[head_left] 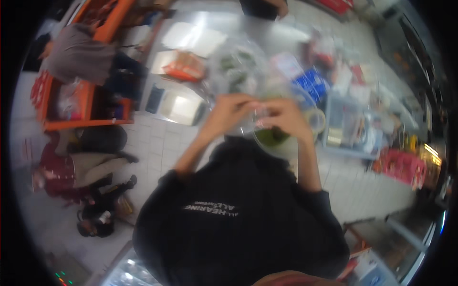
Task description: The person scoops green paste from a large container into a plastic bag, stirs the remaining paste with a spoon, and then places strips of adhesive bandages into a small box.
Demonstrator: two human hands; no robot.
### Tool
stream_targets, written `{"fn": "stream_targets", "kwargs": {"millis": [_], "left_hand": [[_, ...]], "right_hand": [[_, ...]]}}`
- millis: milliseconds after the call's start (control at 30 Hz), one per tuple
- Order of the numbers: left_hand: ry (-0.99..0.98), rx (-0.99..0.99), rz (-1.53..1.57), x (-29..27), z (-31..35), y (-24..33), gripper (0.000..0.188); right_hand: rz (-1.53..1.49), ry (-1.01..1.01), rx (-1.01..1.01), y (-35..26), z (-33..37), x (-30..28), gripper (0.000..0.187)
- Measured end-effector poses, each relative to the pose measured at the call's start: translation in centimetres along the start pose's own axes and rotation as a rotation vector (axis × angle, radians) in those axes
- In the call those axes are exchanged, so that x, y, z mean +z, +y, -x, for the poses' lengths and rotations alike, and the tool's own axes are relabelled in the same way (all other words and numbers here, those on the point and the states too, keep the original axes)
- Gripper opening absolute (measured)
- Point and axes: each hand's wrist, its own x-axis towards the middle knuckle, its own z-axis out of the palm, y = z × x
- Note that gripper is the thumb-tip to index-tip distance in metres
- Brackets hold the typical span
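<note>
My left hand (230,112) and my right hand (285,116) meet in front of my chest, fingers bent and fingertips pinched close together. Between and just below the fingers shows thin clear plastic (244,127), blurred, so its shape is hard to make out. Beyond my left hand lies a large clear plastic bag (237,64) with green pieces inside. Partly under my right hand sits a round, see-through container (274,138) with something green in it. To its right is a pale roll of tape (316,120).
An orange package (185,66) and a pale, shiny tray (180,106) lie to the left. On the right are a blue package (310,85), a grey plastic crate (350,148) with bags and a pink crate (404,168). People (81,57) stand to the left; another (264,8) is at the far side.
</note>
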Motion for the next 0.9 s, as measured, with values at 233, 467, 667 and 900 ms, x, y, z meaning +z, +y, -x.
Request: {"fn": "stream_targets", "kwargs": {"millis": [233, 467, 667, 900], "left_hand": [[-0.085, 0.214, -0.288, 0.0, -1.9, 0.5, 0.051], [-0.100, 0.016, 0.359, -2.5, -2.1, -1.6, 0.041], [-0.123, 0.048, 0.372, -0.7, -1.2, -2.1, 0.043], [-0.028, 0.034, 0.507, -1.6, 1.3, -3.1, 0.045]], "right_hand": [[0.295, 0.203, -0.184, -0.6, -0.5, -1.3, 0.018], [1.120, 0.004, 0.005, 9.4, -3.2, -5.2, 0.012], [1.673, -0.307, -0.003, 15.9, -5.4, -4.3, 0.011], [1.618, -0.496, -0.171, 11.4, 0.5, -6.7, 0.015]]}}
